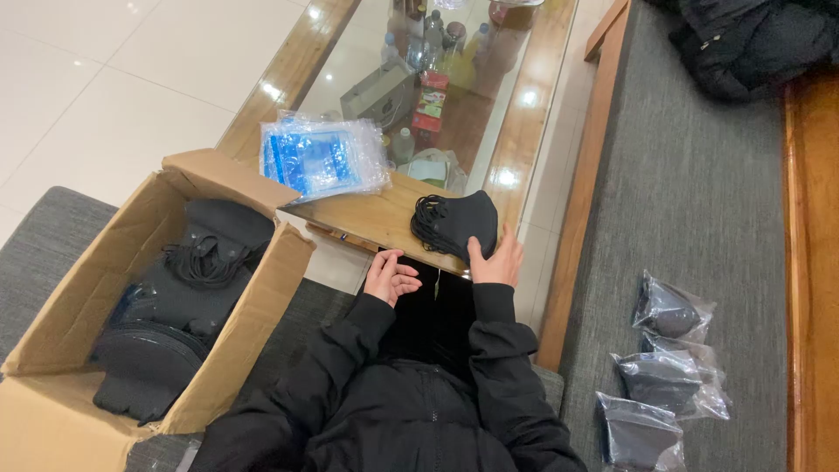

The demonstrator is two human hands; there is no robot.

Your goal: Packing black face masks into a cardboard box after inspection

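Observation:
A stack of black face masks (456,224) lies on the near wooden edge of a coffee table (376,214). My right hand (496,260) rests against the stack's near right side, fingers touching it. My left hand (389,276) hovers just below the table edge, fingers loosely curled, holding nothing I can make out. A pile of clear plastic bags with blue print (322,158) sits on the table to the left of the masks. Both arms are in black jacket sleeves.
An open cardboard box (253,297) full of black masks stands on the grey cushion at my left. Three bagged black masks (666,376) lie on the grey bench at right. The glass tabletop shows bottles and packets underneath. A dark jacket lies at top right.

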